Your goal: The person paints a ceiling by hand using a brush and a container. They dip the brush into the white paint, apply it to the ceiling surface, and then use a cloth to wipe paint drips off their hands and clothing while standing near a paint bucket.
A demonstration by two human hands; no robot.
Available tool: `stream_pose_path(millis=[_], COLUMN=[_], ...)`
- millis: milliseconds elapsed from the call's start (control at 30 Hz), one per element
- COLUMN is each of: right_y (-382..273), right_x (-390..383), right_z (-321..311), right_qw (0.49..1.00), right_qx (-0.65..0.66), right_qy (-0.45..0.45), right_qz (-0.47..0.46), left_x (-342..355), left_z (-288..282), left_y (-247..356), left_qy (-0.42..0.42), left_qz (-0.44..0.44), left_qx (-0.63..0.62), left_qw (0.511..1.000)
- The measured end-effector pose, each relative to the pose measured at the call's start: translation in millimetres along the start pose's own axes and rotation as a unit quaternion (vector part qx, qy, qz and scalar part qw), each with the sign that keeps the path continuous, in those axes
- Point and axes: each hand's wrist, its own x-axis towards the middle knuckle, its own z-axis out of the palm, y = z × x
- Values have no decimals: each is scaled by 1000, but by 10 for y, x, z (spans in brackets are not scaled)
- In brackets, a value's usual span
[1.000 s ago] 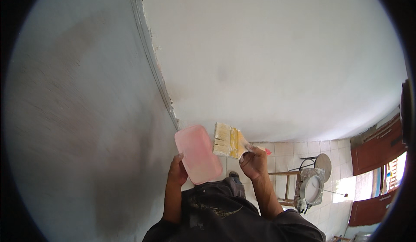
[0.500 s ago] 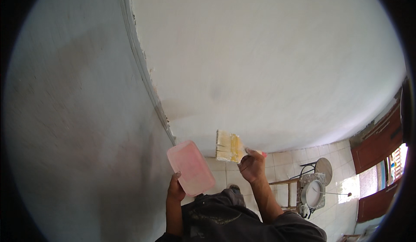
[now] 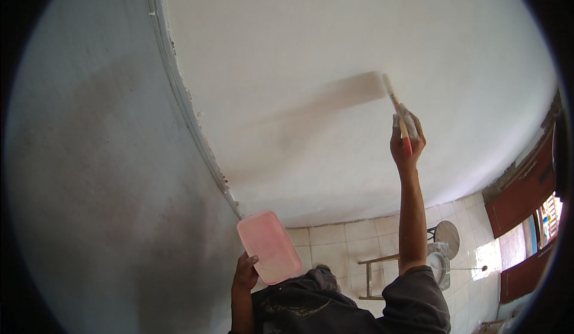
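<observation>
My right hand (image 3: 409, 132) is raised, its arm stretched out, with the fingers wrapped round a wide paintbrush (image 3: 389, 85). The brush has a wooden handle with a red end, and its bristle tip is at the white wall (image 3: 287, 65); from this angle I cannot tell whether it touches. Low on the left, my left hand (image 3: 246, 270) grips a pink rectangular plastic tub (image 3: 269, 247) by its side, thumb over the rim. What lies inside the tub is hard to make out. White smears mark my right fingers.
A grey-blue wall (image 3: 95, 155) stands at the left, with a grey trim strip (image 3: 179, 95) along the corner. Behind my right arm are a wooden frame (image 3: 371, 277), a round stool (image 3: 446, 239) and a white bucket (image 3: 437, 267) on the tiled floor (image 3: 335, 238). Brown shutters (image 3: 523, 193) are at right.
My right hand has lifted the paintbrush from waist height up and to the right, to the white wall. The pink tub has shifted slightly right and down in my left hand.
</observation>
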Motion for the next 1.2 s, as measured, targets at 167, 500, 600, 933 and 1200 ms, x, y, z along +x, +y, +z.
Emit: stream_pose_path(millis=[167, 500, 600, 933, 1200], right_y=[380, 703, 1037, 993, 1609], right_x=[-576, -838, 133, -1285, 254], right_z=[404, 358, 12, 162, -344], right_qw=[996, 927, 978, 933, 964], right_qx=[20, 178, 137, 122, 152], right_qy=[-46, -331, -144, -329, -216], right_qz=[-77, 14, -58, -80, -19], left_x=[52, 173, 244, 421, 548], left_z=[65, 442, 552, 967, 1173], left_y=[-99, -447, -572, -850, -967], left_qy=[13, 42, 63, 86, 63], left_qz=[14, 7, 13, -7, 45], left_qx=[-30, -51, -37, -62, 12], left_qw=[999, 998, 997, 994, 997])
